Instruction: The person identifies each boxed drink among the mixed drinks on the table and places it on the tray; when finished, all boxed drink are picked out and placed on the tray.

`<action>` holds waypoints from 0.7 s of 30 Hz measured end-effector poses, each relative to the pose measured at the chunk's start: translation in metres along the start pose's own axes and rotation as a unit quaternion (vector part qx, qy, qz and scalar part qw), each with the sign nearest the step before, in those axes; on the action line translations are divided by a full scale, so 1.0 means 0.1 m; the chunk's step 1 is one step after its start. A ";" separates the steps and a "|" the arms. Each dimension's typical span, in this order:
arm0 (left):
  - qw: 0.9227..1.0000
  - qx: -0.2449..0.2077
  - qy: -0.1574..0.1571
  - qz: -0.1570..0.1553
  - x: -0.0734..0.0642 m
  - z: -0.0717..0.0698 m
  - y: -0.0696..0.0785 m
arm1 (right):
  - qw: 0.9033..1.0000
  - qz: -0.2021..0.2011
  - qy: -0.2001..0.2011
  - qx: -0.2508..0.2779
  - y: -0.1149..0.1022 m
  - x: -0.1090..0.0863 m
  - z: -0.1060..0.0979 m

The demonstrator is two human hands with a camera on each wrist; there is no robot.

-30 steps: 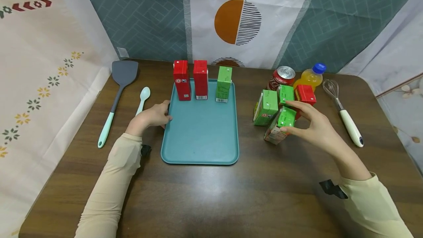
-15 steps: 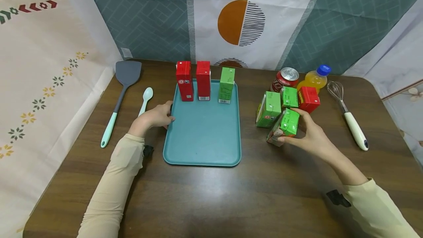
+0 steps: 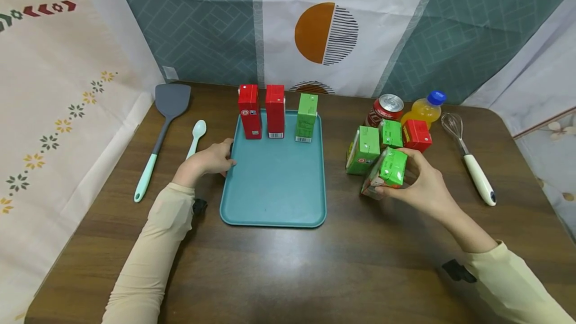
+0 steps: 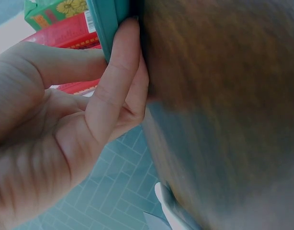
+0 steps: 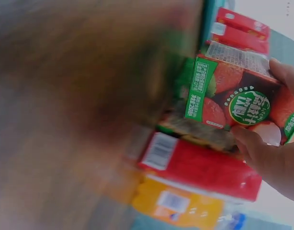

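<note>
My left hand (image 3: 211,159) pinches the left rim of a teal tray (image 3: 274,216), thumb on one side and fingers on the other, as the left wrist view shows. Two red drink cartons (image 3: 275,114) and a green one (image 3: 306,118) stand upright at the tray's far end. My right hand (image 3: 425,186) holds a lychee juice carton (image 5: 238,98) with a green top between thumb and fingers, and it is slightly tilted. Right behind this carton are two more green cartons (image 3: 363,150) and a red carton (image 3: 417,135).
A red drink can (image 3: 384,109) and an orange juice bottle (image 3: 425,110) with a blue cap stand behind the right-hand cartons. To their right lies a whisk (image 3: 479,179). A spatula (image 3: 157,149) and a small mint spoon (image 3: 197,134) lie left of the tray.
The fingers of my right hand have closed in on the lychee juice carton, which has shifted slightly. My left hand stays at the tray, and the head view has swayed a little.
</note>
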State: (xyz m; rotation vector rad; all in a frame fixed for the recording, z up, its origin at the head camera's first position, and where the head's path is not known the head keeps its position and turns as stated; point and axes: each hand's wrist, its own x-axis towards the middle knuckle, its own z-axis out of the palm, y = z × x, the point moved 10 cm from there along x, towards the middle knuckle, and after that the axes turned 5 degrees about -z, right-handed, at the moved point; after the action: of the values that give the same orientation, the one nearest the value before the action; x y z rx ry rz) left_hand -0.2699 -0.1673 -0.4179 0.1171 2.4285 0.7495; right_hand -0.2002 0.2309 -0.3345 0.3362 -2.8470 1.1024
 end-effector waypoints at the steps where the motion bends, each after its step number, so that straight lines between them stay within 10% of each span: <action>1: 1.000 0.001 0.001 0.001 0.00 0.00 0.00 | 1.000 -0.003 0.003 0.000 -0.04 0.00 -0.02; 21: 1.000 0.010 0.007 0.003 0.00 -0.01 -0.01 | 0.985 -0.083 -0.061 0.137 -0.96 0.31 0.35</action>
State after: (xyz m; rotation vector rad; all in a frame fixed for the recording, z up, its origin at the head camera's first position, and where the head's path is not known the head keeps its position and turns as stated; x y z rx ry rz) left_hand -0.2704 -0.1685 -0.4176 0.1279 2.4508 0.7328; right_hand -0.2077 0.1329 -0.2925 0.6659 -2.7042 1.4851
